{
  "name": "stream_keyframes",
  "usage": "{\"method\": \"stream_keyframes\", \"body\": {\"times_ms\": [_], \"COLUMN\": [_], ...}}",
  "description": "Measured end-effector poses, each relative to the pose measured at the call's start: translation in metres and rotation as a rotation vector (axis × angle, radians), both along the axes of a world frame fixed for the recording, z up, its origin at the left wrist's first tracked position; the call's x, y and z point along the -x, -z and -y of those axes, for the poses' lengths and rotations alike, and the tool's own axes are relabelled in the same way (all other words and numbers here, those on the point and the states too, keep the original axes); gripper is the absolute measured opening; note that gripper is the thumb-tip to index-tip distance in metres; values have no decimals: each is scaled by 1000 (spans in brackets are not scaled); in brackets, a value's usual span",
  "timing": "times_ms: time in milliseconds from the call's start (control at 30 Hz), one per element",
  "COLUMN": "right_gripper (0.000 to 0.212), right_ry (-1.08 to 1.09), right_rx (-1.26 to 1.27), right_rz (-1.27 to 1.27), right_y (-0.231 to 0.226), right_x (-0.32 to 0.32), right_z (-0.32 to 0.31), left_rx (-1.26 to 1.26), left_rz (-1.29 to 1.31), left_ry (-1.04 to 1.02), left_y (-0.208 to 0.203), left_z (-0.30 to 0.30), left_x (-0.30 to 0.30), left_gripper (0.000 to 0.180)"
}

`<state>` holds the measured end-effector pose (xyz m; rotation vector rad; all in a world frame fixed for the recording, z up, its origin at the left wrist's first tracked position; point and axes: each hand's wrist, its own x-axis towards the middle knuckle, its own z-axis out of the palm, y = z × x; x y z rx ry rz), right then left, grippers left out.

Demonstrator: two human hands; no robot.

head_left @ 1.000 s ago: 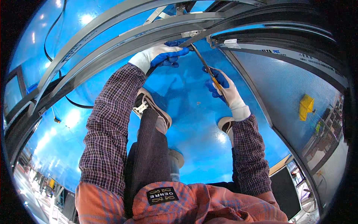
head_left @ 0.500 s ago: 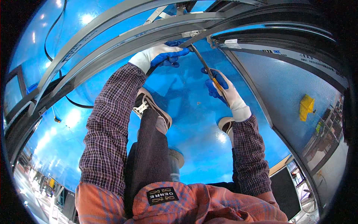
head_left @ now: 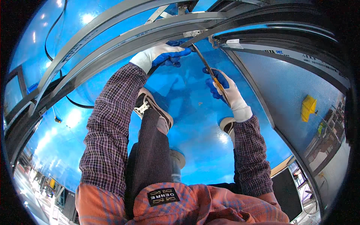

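My left hand (head_left: 165, 55), in a white glove with a blue-coated palm, is closed around a long dark grey strip (head_left: 202, 36). From the upper right the strip runs down into that hand, and a short dark length shows below it. My right hand (head_left: 225, 88), gloved alike, grips a long thin tool (head_left: 203, 60) with a dark shaft and a yellowish-brown part at the fingers; I cannot make out its exact kind. The tool slants up to the left, its tip at the strip just right of my left fingers. Whether tip and strip touch is unclear.
Grey metal frame bars (head_left: 123, 41) arch across the top and left. A mesh panel (head_left: 277, 86) in a dark frame stands on the right, with a yellow piece (head_left: 308, 108) seen there. My shoes rest on the glossy blue floor (head_left: 195, 138). A black cable (head_left: 47, 37) lies at the left.
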<state>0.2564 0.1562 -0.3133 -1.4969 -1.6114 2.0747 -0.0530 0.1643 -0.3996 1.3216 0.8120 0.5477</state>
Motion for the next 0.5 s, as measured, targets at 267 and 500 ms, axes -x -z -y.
{"method": "stream_keyframes", "body": {"times_ms": [267,500], "right_gripper": [41,43], "right_ry": [-13,-24], "right_rx": [-99,-282], "right_rz": [45,89], "right_y": [2,16], "right_x": [3,1], "right_z": [-2,-1], "left_rx": [-236,208], "left_rz": [-399,-673], "left_ry": [-135,-516], "left_y": [-26,-84], "left_z": [-1,-1], "left_x": [-22,-50], "left_gripper": [49,51]}}
